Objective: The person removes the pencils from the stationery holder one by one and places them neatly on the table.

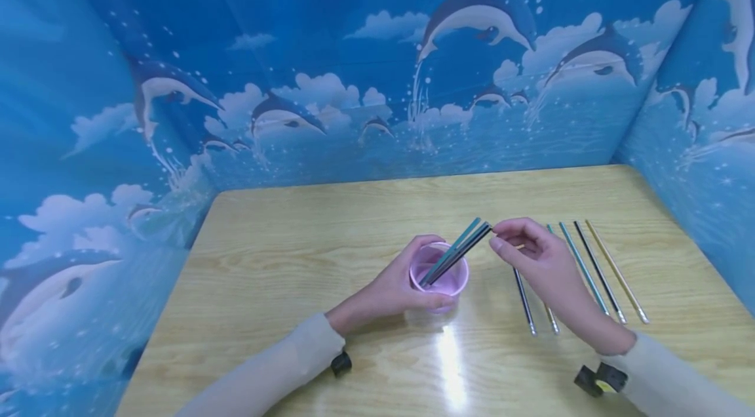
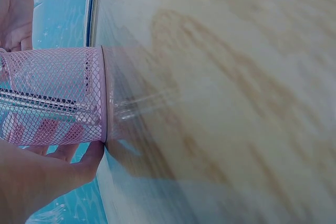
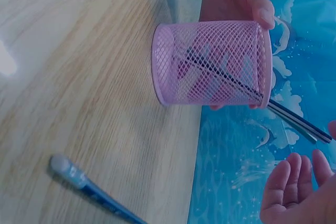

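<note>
A pink mesh pencil cup (image 1: 439,303) is gripped from the side by my left hand (image 1: 407,279); its base is at or close to the tabletop. Inside it lean several pencils (image 1: 457,253), dark and teal, slanting over the rim toward the right. My right hand (image 1: 545,263) is beside their upper ends, an index fingertip at one tip and the thumb slightly apart from it. Through the mesh, the pencils (image 3: 220,73) also show in the right wrist view, where the other right-hand fingers (image 3: 278,184) look loosely bent.
Several pencils lie on the wooden table (image 1: 283,253) below and right of my right hand, including a teal pencil (image 1: 580,259), a black pencil (image 1: 598,273) and a gold pencil (image 1: 616,269). A dolphin-printed backdrop (image 1: 330,141) stands behind and along the sides.
</note>
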The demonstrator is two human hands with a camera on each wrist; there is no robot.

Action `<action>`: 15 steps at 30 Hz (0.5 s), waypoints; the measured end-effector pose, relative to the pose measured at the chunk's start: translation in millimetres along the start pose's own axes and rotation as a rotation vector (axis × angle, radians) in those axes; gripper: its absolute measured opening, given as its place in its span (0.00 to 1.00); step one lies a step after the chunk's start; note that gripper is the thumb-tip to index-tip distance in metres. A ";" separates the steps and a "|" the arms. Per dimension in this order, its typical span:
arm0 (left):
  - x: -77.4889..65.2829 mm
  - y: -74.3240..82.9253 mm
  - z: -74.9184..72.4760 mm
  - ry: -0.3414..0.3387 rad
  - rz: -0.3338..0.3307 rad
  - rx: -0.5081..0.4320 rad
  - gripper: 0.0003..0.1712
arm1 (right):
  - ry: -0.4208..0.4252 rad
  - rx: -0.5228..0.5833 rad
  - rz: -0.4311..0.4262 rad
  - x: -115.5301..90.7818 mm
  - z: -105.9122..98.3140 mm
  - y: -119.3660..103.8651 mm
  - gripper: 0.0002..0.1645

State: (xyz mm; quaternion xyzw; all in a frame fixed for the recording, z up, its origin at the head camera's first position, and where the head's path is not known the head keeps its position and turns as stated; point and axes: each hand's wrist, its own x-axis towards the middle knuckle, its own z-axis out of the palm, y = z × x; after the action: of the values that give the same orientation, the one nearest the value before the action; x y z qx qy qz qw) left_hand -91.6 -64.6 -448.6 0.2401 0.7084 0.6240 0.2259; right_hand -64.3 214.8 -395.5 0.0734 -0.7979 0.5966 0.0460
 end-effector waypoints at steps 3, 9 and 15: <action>0.2 0.1 0.0 0.002 0.001 0.006 0.57 | -0.010 -0.005 0.033 0.2 6.5 -0.6 0.17; -0.1 -0.1 -0.3 -0.006 0.013 -0.018 0.58 | -0.006 -0.011 0.078 0.7 18.0 -1.6 0.17; -1.0 -0.5 -0.8 0.001 0.013 -0.008 0.57 | 0.020 0.027 0.061 1.1 22.3 0.8 0.15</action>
State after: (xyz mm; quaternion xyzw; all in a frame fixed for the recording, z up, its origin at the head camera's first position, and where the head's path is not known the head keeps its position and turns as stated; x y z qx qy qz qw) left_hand -91.4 -65.9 -448.9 0.2433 0.7044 0.6285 0.2227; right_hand -65.2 193.5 -402.4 0.0438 -0.7912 0.6089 0.0349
